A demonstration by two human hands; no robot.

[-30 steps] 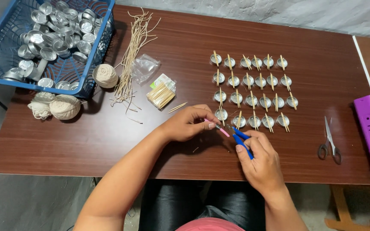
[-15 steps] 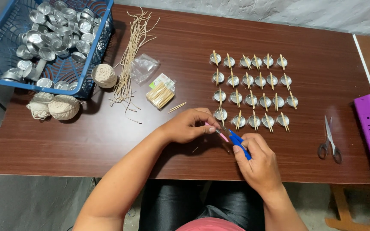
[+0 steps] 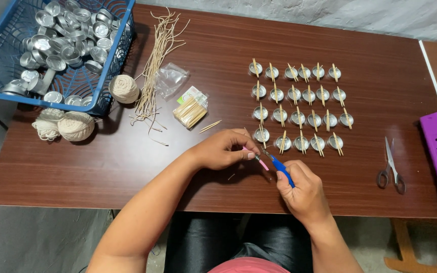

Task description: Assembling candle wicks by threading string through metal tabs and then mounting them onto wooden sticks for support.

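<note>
Near the front edge of the tabletop (image 3: pixel 77 167), the left hand (image 3: pixel 223 150) pinches something tiny between thumb and forefinger, too small to name with certainty, though it looks like a short bit of wick. The right hand (image 3: pixel 302 189) closes its grip around the blue handle of a small plier-like tool (image 3: pixel 275 164) (a pink handle shows beside it), with the tool's tip meeting the pinched piece just below the lowest row of little metal cups (image 3: pixel 299 106).

To do this well, I judge that the left fingers should hold the piece steady and close to the tool's tip, so only a short length stands free. The right hand should squeeze gently and squarely, not twist. Keeping both wrists low over the wood would steady the work. The nearest cup (image 3: pixel 261 134) sits just above the hands, so elbows and knuckles should stay clear of the sticks (image 3: pixel 283 141) laid across the cups. Scissors (image 3: pixel 391 168) lie well apart to the right.
</note>
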